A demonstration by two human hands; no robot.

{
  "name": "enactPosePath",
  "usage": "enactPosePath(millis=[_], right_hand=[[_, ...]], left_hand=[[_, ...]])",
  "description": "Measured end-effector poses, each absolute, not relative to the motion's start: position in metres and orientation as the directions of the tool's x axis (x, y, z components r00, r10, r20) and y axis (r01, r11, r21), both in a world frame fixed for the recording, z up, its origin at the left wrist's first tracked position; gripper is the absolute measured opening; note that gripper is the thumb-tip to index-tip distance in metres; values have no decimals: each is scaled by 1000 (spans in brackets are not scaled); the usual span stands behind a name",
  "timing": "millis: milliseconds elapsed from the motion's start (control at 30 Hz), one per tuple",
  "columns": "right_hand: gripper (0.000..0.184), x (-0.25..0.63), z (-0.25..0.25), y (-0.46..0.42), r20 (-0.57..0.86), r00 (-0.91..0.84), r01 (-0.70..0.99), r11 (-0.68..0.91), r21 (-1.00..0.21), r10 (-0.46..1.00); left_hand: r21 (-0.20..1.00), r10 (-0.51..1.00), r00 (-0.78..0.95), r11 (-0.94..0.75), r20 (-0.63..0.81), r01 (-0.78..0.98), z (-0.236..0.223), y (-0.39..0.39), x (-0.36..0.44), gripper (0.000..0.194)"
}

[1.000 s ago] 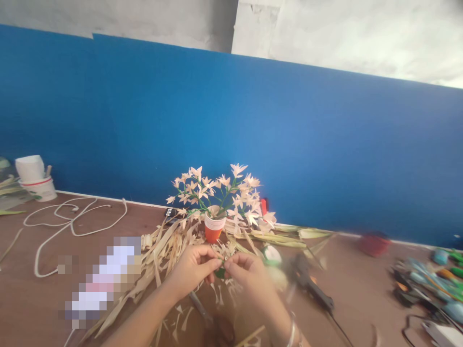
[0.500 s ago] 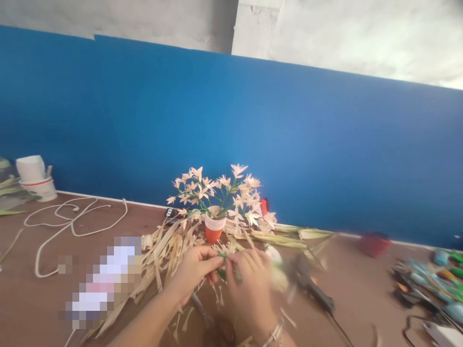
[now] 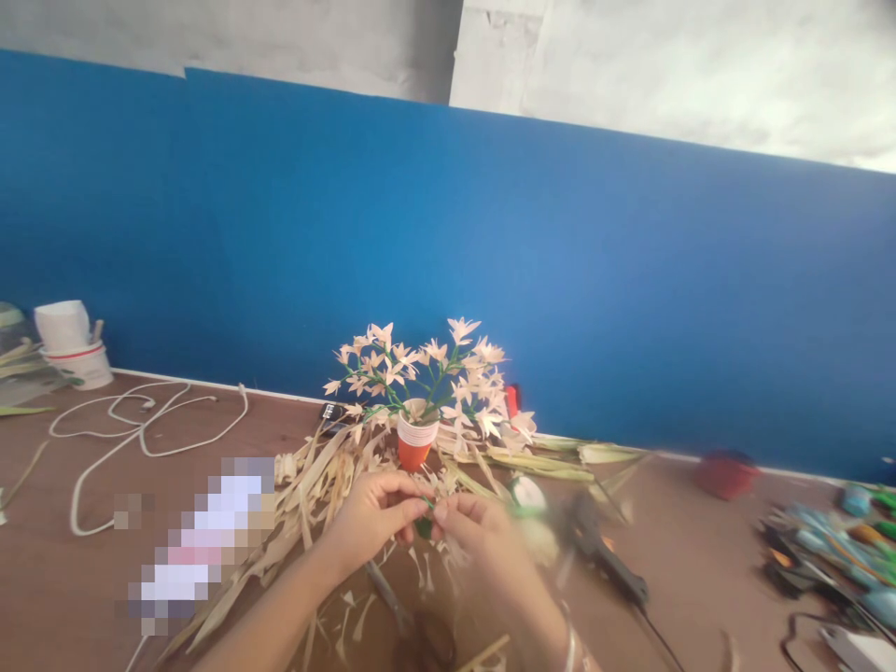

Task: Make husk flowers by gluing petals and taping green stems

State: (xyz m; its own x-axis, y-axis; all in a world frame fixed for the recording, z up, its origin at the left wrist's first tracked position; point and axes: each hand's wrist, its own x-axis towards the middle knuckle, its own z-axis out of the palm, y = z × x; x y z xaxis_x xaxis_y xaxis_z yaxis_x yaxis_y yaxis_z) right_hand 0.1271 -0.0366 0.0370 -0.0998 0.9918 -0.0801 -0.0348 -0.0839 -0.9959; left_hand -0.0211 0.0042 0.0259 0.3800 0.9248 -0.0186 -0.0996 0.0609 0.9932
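Observation:
My left hand (image 3: 382, 509) and my right hand (image 3: 480, 532) meet low in the middle of the view, fingertips almost touching. Both pinch a thin green strip (image 3: 424, 528), mostly covered by the fingers; it looks like floral tape. Just behind them, an orange-and-white paper cup (image 3: 416, 442) holds green-wrapped stems bearing pale flowers (image 3: 392, 364), apparently of dried husk. Scissors (image 3: 388, 597) lie beneath my hands among small pale scraps.
Dried husk strips (image 3: 308, 495) spread left of the cup. At the right are a hot glue gun (image 3: 608, 553), a white roll (image 3: 528, 495), a red container (image 3: 726, 473) and a pile of colourful items (image 3: 840, 541). A white cable (image 3: 140, 439) loops at the left, near stacked cups (image 3: 77, 364).
My right hand has turned and lowered slightly, its fingers now curled in a pinch close to my left fingertips. My left hand has barely moved.

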Motion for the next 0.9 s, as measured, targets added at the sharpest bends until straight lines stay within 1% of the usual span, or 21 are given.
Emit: enactPosePath(millis=[100,167,233,267,333,400,433,467,500,533,600,633,667,733,800,900], right_hand=[[25,132,36,-36,-113,-260,-188,-165,-968,959],[21,134,34,-36,-119,-310,-260,-205,-944,943],[18,135,33,-36,-126,-332,-280,-225,-933,935],[18,135,33,-35,-132,-337,-262,-228,-938,932],[20,134,33,-34,-144,-292,-161,-197,-967,945],[17,133,33,-34,-113,-157,16,-112,-994,981],[13,131,32,-34,-56,-70,131,-47,-990,996],[10,130,31,-35,36,10,261,32,-965,999],[11,129,30,-36,155,62,398,118,-910,986],[14,127,29,-37,281,78,527,200,-826,956],[14,125,26,-39,490,40,726,311,-613,871],[13,124,25,-40,556,10,788,336,-516,831],[13,124,24,-40,599,-18,827,349,-441,800],[14,123,24,-40,646,-46,868,350,-351,762],[14,124,24,-40,667,-58,882,351,-314,743],[13,124,26,-40,687,-54,882,357,-307,725]], left_hand=[[995,902,432,45,-1,-91,24,3,-22,19],[995,883,470,32,14,-89,23,2,-22,17],[997,871,490,22,19,-78,24,0,-23,17],[998,871,492,19,14,-62,25,-1,-23,17],[1000,884,468,20,-11,-15,27,-2,-22,17],[999,906,422,31,-35,19,27,-2,-21,19],[999,917,397,38,-42,19,26,-1,-20,20],[999,926,374,46,-45,6,25,0,-18,21],[998,934,354,56,-47,-14,23,0,-16,22],[997,939,339,68,-51,-36,22,1,-15,23],[992,945,319,100,-70,-79,18,1,-11,24],[988,946,314,121,-84,-99,17,0,-9,24],[983,945,311,143,-100,-118,16,0,-8,24],[973,942,313,176,-122,-150,16,-2,-6,23],[969,938,321,190,-130,-161,16,-2,-5,23],[970,934,332,189,-129,-153,15,-2,-5,24]])
